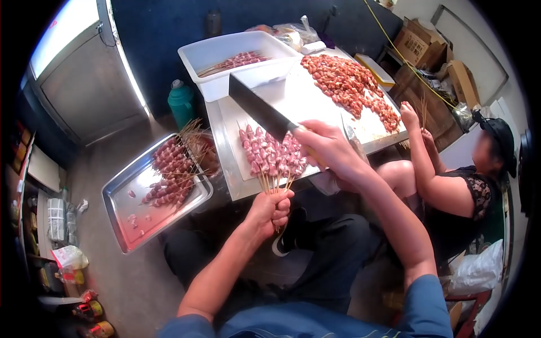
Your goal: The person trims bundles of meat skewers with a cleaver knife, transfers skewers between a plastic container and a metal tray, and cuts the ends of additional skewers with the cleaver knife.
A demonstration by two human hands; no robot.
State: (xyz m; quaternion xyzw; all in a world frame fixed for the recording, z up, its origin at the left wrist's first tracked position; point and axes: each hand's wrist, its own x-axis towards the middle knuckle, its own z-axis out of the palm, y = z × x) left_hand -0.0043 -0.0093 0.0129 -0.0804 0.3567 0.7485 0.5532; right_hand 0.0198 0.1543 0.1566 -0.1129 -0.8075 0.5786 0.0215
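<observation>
My left hand (270, 213) is closed round the stick ends of several meat skewers (270, 152). Their meat lies fanned out flat on the near corner of the metal table (227, 163). In my right hand (327, 145) is a cleaver (259, 107), gripped by its handle. Its broad dark blade is raised over the skewers and points up and to the left, partly covering the tabletop behind. Whether the blade touches the meat I cannot tell. A knife (354, 138) lies at the table's edge, just beyond my right hand and partly hidden.
A white tub (197, 59) holding skewers stands at the back of the table. Raw meat pieces (344, 81) are heaped on the right. A metal tray (121, 197) with more skewers sits low on my left, near a green thermos (181, 104). On the right sits another person (451, 186) holding sticks.
</observation>
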